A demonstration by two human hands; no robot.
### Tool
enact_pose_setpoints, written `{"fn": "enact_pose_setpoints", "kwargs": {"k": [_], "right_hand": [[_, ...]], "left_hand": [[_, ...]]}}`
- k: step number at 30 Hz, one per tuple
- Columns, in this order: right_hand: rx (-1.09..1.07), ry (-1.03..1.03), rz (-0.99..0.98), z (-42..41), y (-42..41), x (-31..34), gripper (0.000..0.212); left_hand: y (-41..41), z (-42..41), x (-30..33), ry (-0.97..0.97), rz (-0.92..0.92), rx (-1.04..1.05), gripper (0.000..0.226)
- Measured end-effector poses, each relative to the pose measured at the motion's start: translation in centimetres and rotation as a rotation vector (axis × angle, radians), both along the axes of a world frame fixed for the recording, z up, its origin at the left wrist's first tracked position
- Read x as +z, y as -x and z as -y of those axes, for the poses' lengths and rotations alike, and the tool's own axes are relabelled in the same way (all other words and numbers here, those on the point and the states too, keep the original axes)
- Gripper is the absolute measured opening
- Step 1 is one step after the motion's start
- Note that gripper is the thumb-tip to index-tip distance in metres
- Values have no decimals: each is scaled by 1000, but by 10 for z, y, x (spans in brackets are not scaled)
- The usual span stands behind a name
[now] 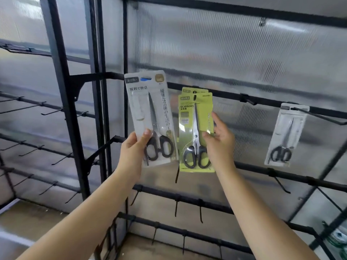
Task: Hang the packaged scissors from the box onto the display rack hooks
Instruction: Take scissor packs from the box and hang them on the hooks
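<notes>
Translucent ribbed panels back the black display rack [262,98]. Left hand [133,152], arm raised, pinches a grey scissors pack [150,117] upright by its lower edge. Right hand [218,139], fingers loosely spread, touches the green scissors packs [195,132] hanging on a hook just beside it.

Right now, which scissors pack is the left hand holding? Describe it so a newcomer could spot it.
Start at the black display rack. Left of the green scissors packs hanging there, the left hand grips a white scissors pack by its lower corner. Unlike the other white pack hanging far right, it is on no hook.
</notes>
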State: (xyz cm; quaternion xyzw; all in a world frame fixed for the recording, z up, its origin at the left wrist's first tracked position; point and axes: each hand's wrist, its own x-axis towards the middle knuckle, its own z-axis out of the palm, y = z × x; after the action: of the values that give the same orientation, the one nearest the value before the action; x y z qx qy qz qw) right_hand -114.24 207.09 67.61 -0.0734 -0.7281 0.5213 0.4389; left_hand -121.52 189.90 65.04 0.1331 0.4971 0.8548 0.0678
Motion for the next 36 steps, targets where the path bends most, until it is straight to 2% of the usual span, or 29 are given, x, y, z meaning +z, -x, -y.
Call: {"fn": "enact_pose_setpoints", "kwargs": {"k": [7,12,15,18,20,22,25,30,36], "right_hand": [[-96,-17,184,-17,55,12,68],[-91,-87,408,-31,76,25,76],[-82,-133,489,-29,70,30,66],[-71,-190,417,-20,44,28,51],[37,-168,313,-15,20,25,47],[116,-189,238,-16,-6,21,49],[71,-227,176,-29,-43,11,64],[77,-198,232,-53,-86,-2,80],[68,-191,303,-75,-112,-16,62]], "left_hand": [[13,7,-1,37,-24,27,12],[13,3,2,55,-61,12,11],[12,-2,2,60,-74,5,11],[7,-10,1,57,-84,-21,10],[1,-22,1,48,-83,-59,10],[-10,-38,0,32,-54,-119,11],[-30,-67,-4,-13,-3,-150,11],[-73,-105,-20,-115,58,-163,13],[-120,-129,-49,-6,12,-220,15]]}}
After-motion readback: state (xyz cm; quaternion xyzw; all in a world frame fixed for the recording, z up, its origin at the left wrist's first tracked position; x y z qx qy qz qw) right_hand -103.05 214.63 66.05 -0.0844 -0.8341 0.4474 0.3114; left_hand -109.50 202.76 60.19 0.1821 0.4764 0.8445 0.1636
